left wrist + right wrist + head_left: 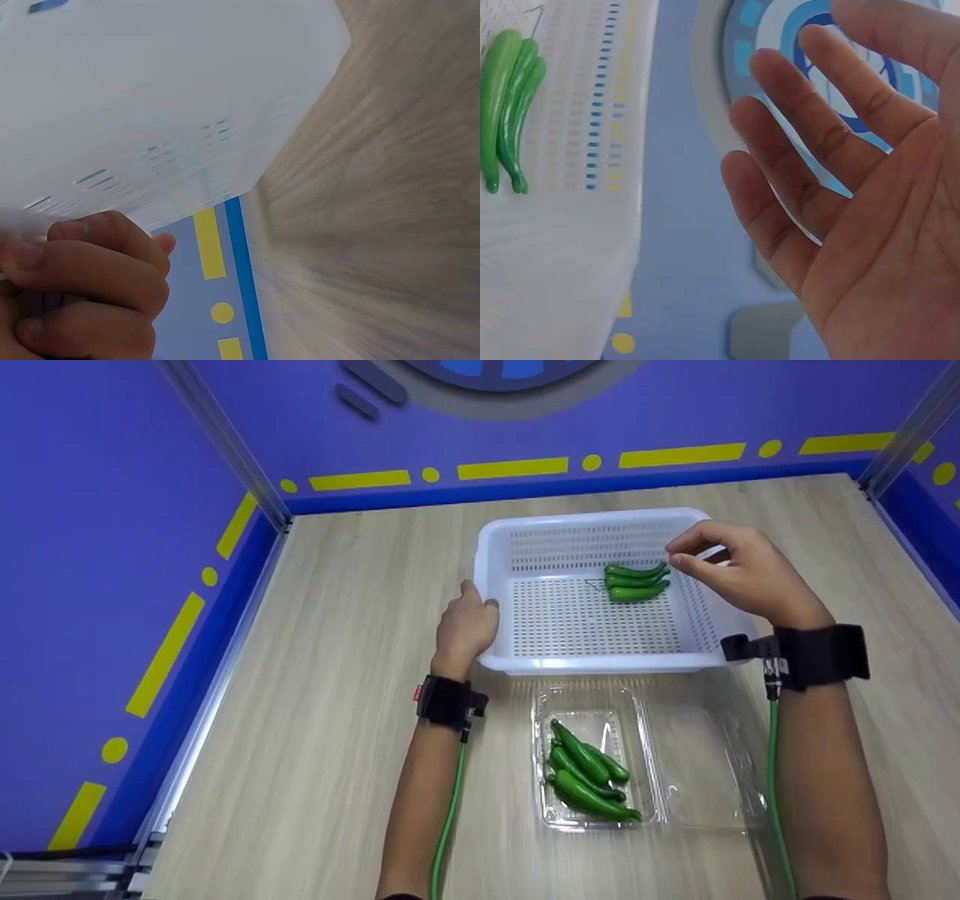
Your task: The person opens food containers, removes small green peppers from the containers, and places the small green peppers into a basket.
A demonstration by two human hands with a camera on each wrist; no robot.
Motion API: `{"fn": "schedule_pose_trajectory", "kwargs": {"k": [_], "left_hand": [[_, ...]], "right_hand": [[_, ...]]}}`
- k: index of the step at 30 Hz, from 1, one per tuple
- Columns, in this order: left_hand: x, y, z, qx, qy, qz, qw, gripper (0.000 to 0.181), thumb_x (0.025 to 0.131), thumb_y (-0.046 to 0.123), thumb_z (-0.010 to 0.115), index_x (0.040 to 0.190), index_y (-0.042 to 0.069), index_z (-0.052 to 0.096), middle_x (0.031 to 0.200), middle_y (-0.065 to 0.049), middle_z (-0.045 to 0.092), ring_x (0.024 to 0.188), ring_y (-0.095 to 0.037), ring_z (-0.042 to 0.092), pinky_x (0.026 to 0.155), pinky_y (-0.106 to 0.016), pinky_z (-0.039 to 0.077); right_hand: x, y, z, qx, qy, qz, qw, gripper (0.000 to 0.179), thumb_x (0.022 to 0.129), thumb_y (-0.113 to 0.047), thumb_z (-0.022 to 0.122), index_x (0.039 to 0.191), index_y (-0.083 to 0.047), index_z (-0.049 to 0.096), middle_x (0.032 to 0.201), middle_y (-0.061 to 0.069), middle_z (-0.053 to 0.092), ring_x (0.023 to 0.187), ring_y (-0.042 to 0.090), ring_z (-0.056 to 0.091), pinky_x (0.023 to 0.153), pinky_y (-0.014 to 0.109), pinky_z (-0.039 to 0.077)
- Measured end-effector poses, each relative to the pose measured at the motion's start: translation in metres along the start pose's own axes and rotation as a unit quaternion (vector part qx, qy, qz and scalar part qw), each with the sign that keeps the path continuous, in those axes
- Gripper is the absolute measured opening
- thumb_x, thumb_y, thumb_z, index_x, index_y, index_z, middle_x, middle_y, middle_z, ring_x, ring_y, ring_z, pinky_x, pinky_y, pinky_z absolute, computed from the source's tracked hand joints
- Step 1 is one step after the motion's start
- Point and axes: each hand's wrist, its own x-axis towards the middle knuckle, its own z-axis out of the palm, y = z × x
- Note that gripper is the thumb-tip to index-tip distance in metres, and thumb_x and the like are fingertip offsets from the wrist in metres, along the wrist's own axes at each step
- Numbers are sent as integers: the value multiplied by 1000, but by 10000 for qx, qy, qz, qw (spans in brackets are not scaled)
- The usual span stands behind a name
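A white slotted plastic basket [600,664] sits at the back of the table, with several green peppers [636,594] lying side by side in its right half. My left hand [466,626] grips the basket's left rim; in the left wrist view its fingers [97,281] curl beside the basket wall [150,75]. Over the basket's right rim hovers my right hand [742,566], holding nothing. The right wrist view shows its fingers [776,146] loosely extended and spread, apart from the peppers [499,97].
In front of the basket stands a clear plastic clamshell box [538,757] holding several more green peppers [589,795]. Its transparent lid [697,772] lies folded out to the right, near my right forearm. Blue panels [360,450] border the table at the back and sides.
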Motion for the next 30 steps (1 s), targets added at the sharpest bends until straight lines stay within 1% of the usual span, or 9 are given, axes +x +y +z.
{"fn": "schedule_pose_trajectory", "kwargs": {"k": [2,4,7,11,15,18,22,25,30], "left_hand": [[0,1,0,13,-31,7,10000,64,102,31,39,155,-3,27,114,-20,66,93,-28,67,78,-43,54],[-1,2,-1,-8,-42,-4,10000,66,102,32,39,156,-3,25,117,-20,66,95,-28,67,80,-43,54],[-1,3,0,-11,-35,-12,10000,67,103,33,40,158,-2,24,121,-21,65,97,-28,66,82,-44,53],[0,2,1,-7,-12,-19,10000,67,102,33,40,157,-2,24,120,-21,65,98,-28,66,83,-44,54],[0,2,1,4,-14,-36,10000,67,102,33,40,157,-2,24,120,-21,65,98,-28,67,82,-42,54],[1,2,1,1,-20,-22,10000,66,103,34,40,156,-2,25,119,-21,65,98,-28,67,82,-43,54],[0,1,0,-28,-16,-16,10000,65,103,32,41,156,-2,26,117,-20,66,97,-28,67,82,-43,54],[0,0,0,-60,8,-8,10000,66,103,31,41,157,-3,25,119,-21,65,97,-28,66,83,-44,54],[0,-1,0,-85,10,-11,10000,65,102,30,40,156,-2,26,124,-22,65,101,-29,67,84,-45,54]], "right_hand": [[-7,-5,1,-12,89,-47,9999,21,100,-33,67,113,-18,74,113,-2,70,104,3,58,87,23,40],[-12,-11,2,-55,172,-128,9998,19,99,-31,67,112,-18,74,114,-3,70,105,2,57,87,25,41],[-19,-18,3,-126,235,-334,9991,18,100,-29,67,112,-18,73,114,-3,70,105,2,57,87,26,40],[-24,-27,3,-266,267,-670,9970,15,99,-25,68,111,-18,73,114,-5,70,105,5,57,87,25,40],[-27,-36,4,-385,237,-978,9942,12,98,-21,69,110,-20,73,112,-5,71,102,5,58,87,24,39],[-29,-43,6,-457,186,-1269,9907,12,97,-18,70,109,-20,73,111,-4,71,100,2,56,86,22,39],[-33,-52,10,-504,105,-1581,9861,13,96,-16,71,108,-20,73,109,-6,71,99,2,55,87,20,38],[-35,-59,13,-535,87,-1709,9838,12,95,-16,73,107,-20,73,108,-9,70,100,3,56,88,20,39],[-41,-68,18,-707,-21,-1888,9795,14,95,-16,74,107,-21,71,109,-7,69,105,8,57,92,21,39]]}}
